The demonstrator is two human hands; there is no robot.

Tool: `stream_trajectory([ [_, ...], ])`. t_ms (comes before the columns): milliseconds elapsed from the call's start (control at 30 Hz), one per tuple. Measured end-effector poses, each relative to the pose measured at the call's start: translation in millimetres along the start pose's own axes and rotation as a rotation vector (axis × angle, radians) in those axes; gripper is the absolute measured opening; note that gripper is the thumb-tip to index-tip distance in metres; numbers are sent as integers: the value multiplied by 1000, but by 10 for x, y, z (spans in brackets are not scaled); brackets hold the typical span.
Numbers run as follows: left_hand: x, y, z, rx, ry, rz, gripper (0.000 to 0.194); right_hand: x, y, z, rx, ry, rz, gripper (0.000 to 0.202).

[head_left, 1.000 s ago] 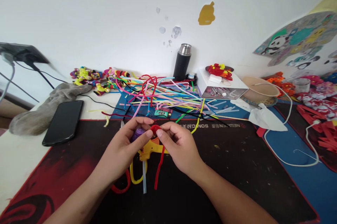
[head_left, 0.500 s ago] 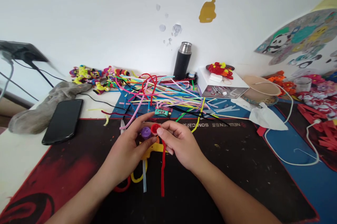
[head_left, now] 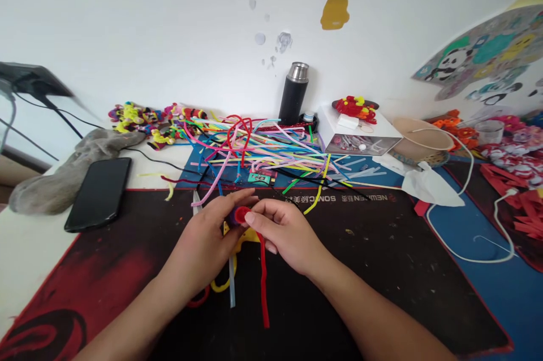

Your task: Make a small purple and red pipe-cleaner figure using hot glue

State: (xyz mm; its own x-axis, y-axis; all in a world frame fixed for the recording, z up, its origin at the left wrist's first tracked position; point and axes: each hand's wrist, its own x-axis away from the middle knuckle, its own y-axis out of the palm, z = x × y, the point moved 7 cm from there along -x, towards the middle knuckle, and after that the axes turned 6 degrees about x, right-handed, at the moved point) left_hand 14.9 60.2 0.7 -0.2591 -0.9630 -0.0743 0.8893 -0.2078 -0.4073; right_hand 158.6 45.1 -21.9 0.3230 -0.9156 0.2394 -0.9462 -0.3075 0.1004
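Note:
My left hand (head_left: 207, 232) is closed around a purple pipe-cleaner coil (head_left: 232, 216), mostly hidden by the fingers and a red coil. My right hand (head_left: 293, 231) pinches the red pipe-cleaner coil (head_left: 242, 214) between thumb and fingers, up against the purple one. From it a loose red strip (head_left: 264, 287) hangs down over the mat. Beneath the hands lies a yellow tool (head_left: 247, 239) that looks like a glue gun, partly covered, with a translucent stick (head_left: 232, 287) beside it. Scissors (head_left: 197, 202) lie under my left hand, their blades and handle loops showing.
Many coloured pipe cleaners (head_left: 271, 146) are heaped at the back. A black thermos (head_left: 293, 95) stands by the wall, near a white box (head_left: 360, 132). On the left is a black phone (head_left: 99, 194). To the right lie a white cable (head_left: 470, 262) and a tissue (head_left: 432, 185).
The red coil has moved left and slightly down, now overlapping the front of the purple coil. My hands are closer together, and the view has shifted slightly.

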Motion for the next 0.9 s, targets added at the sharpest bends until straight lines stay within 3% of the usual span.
stream_trajectory([
  [300, 22, -1, 19, -89, 93, -4, 57, 5, -10, -28, 63, 15, 17, 34],
  [533, 29, 8, 57, -151, 159, 5, 34, 7, -5, -5, 66, 37, 7, 37],
  [633, 57, 16, 70, -140, 182, -31, 38, 7, -13, -13, 66, 33, 10, 41],
  [800, 111, -2, 40, -16, 51, -168, 62, 4, -60, -59, 106, -19, 48, 38],
  [900, 112, -15, 57, 97, -48, -210, 62, 3, -71, -70, 135, -43, 57, 32],
])
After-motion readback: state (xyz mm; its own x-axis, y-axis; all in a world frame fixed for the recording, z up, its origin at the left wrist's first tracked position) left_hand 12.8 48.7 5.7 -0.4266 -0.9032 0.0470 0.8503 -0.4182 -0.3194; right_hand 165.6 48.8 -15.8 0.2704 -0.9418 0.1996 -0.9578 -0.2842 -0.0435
